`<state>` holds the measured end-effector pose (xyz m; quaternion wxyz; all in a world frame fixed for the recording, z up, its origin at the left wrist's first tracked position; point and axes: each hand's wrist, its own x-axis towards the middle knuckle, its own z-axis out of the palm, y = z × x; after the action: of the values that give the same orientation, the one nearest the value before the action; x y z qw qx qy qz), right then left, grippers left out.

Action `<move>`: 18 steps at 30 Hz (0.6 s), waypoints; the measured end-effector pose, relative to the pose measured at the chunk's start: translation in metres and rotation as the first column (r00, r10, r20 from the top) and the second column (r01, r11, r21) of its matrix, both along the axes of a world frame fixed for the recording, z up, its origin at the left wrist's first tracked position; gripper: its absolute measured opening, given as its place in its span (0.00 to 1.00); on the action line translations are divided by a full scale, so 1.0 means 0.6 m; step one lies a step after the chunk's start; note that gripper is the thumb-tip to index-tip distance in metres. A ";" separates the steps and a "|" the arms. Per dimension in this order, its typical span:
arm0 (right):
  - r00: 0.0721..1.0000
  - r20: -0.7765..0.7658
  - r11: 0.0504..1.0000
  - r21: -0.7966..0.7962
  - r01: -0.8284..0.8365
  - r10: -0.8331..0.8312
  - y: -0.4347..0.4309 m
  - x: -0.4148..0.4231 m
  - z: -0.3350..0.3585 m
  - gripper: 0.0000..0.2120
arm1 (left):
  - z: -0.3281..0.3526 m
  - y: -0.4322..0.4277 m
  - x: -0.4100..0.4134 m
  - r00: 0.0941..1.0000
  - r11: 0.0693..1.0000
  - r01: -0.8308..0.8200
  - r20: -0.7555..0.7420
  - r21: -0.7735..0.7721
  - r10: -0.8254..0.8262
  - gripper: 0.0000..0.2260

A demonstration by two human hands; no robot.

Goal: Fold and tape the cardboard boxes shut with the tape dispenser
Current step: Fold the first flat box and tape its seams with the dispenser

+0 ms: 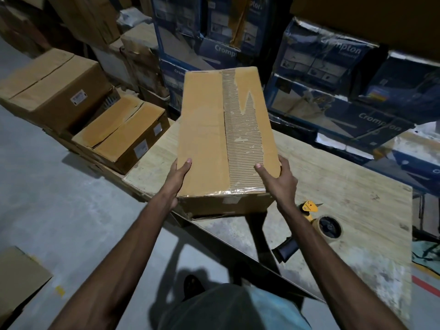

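While the cardboard box sits over the near edge of the wooden table, the left hand grips its near left corner and the right hand grips the near right one, thumbs on top. The tape dispenser lies on the table just right of the right wrist, partly hidden, perhaps on its side.
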<state>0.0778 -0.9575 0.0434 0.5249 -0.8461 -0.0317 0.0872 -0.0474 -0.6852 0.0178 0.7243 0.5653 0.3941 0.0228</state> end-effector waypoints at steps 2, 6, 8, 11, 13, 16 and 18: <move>0.997 -0.007 0.996 -0.022 -0.082 0.082 -0.012 0.030 0.010 0.39 | -0.005 -0.050 -0.019 0.993 0.993 -0.114 0.036 -0.009 0.114 0.39; 0.974 0.017 0.944 -0.251 -0.215 0.226 -0.011 0.118 0.025 0.38 | -0.020 -0.193 -0.038 0.889 0.889 -0.457 -0.004 -0.027 0.457 0.53; 0.963 0.027 0.863 -0.451 -0.227 0.268 0.006 0.154 0.034 0.41 | -0.010 -0.270 -0.030 0.829 0.829 -0.559 -0.017 0.014 0.559 0.44; 0.939 0.100 0.694 -0.700 -0.170 0.330 0.035 0.181 0.037 0.46 | 0.003 -0.359 -0.008 0.819 0.821 -0.554 -0.087 0.136 0.567 0.45; 0.929 0.157 0.677 -0.726 -0.121 0.335 0.043 0.190 0.027 0.44 | 0.012 -0.382 0.013 0.843 0.855 -0.495 -0.150 0.157 0.516 0.46; 0.927 0.165 0.682 -0.722 -0.119 0.337 0.045 0.193 0.014 0.42 | 0.024 -0.386 0.029 0.863 0.891 -0.424 -0.224 0.161 0.452 0.45; 0.924 0.168 0.686 -0.717 -0.125 0.344 0.046 0.180 0.016 0.40 | 0.036 -0.364 0.013 0.880 0.879 -0.353 -0.204 0.321 0.428 0.49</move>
<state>0.1858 -0.9299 0.0529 0.1432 -0.9722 -0.1820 0.0352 -0.0394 -0.9038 0.0391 0.5585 0.5659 0.5884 0.1470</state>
